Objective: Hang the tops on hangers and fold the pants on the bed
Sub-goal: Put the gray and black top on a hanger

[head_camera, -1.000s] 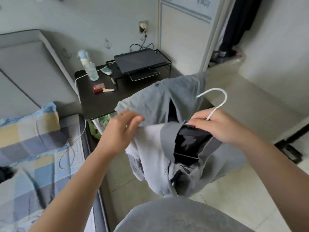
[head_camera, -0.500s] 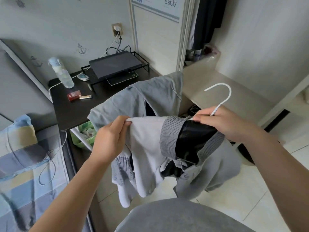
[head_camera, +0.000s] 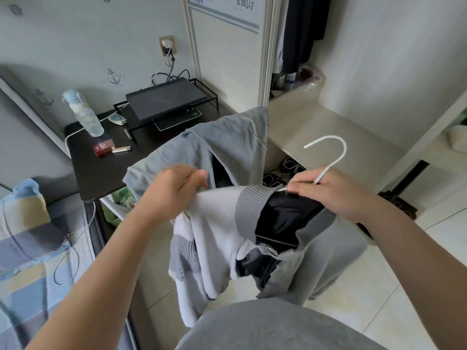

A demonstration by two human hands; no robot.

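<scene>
A: Reading any writing?
B: Reading only "& sally", on one poster [head_camera: 227,11] up on the wall. Finding the red box [head_camera: 103,150] label too small to read.
A: Counting task items?
B: Counting one hanger [head_camera: 325,173], white, hook pointing up. Counting one top [head_camera: 214,233], pale grey with a darker ribbed collar and black lining, hanging stretched between both hands, over the floor beside the bed [head_camera: 27,248]. Counting one more grey garment [head_camera: 227,145], draping just behind it; not telling over what.
A: Logging hands?
B: Logging two. Right hand [head_camera: 333,195]: curling fingers and thumb round the hanger's neck, right at the collar. Left hand [head_camera: 177,190]: pinching the top's shoulder cloth, fingers bent.
A: Listing the desk [head_camera: 106,175]?
B: Listing one bottle [head_camera: 86,117], the one red box, one lighter [head_camera: 121,149] lying just beside the box, one dark screen [head_camera: 164,99] sitting on one wire stand [head_camera: 202,87].
A: Adding the surroundings?
B: Adding two anchor stickers [head_camera: 115,76] and one socket [head_camera: 166,45] on the wall, several shoes [head_camera: 285,168] under a shelf, dark clothes [head_camera: 303,29] hanging in the wardrobe.
</scene>
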